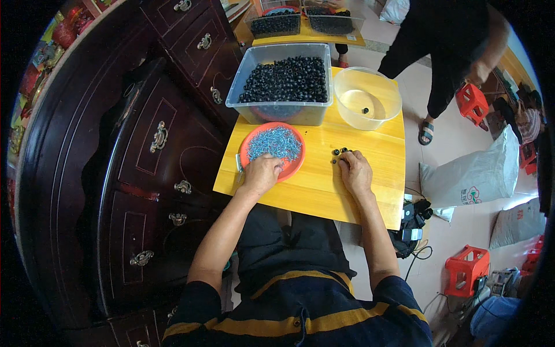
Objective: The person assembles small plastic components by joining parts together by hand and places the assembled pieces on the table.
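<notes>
My left hand (262, 173) rests over the near-left rim of a red round dish (296, 164), fingertips pinched together at its inside. Small shiny blue-silver metal pieces (276, 143), perhaps screws, fill the dish; whatever the pinch holds is too small to make out. On the yellow table, my right hand (356, 173) is curled with fingers closed beside several small round black parts (336, 152). Its fingertips hide what they grip, if anything. Behind the dish stands a clear rectangular bin (277, 114) heaped with the same black parts (283, 80).
A clear round tub (378, 120) with one black part inside stands at the table's (370, 205) back right. Dark wooden drawers (156, 139) flank the left. Beyond the table, a person in black (442, 46) stands near a red stool (472, 103). White sacks (474, 170) lie rightward.
</notes>
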A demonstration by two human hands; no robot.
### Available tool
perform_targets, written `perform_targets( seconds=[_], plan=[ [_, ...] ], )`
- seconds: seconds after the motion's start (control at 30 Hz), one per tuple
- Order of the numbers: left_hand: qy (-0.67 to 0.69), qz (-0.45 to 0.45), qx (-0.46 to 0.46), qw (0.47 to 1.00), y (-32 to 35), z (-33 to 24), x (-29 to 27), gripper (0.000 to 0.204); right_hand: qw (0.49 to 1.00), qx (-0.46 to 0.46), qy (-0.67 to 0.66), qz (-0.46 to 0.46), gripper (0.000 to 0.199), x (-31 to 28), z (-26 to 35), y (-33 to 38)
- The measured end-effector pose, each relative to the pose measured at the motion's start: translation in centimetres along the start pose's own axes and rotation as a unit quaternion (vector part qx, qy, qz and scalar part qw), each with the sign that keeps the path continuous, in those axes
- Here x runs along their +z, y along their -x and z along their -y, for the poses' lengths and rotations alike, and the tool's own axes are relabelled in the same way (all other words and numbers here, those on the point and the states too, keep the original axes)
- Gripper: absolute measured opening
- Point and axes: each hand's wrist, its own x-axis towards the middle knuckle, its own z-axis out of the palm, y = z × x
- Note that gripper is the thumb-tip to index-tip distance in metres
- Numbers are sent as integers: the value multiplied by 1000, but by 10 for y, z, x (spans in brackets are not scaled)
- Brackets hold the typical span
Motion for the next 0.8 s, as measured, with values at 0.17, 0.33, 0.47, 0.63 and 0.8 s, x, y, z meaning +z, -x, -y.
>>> perform_targets(
  seconds=[0.17,0.33,0.47,0.63,0.8],
  plan=[
    [37,10,2,999,-1,-3,-4,12,1000,5,-25,-3,10,0,-2,2],
    [25,13,9,1000,-6,-6,0,12,1000,5,-21,-6,10,1,-5,1],
    [-5,10,24,1000,-9,-2,10,13,1000,15,7,5,12,-2,-2,0],
    [-4,1,37,999,-11,-5,13,12,999,21,21,29,16,-4,-5,-1],
    [1,24,42,999,-11,-1,17,11,998,38,-37,31,17,-6,-1,-5]
  ],
)
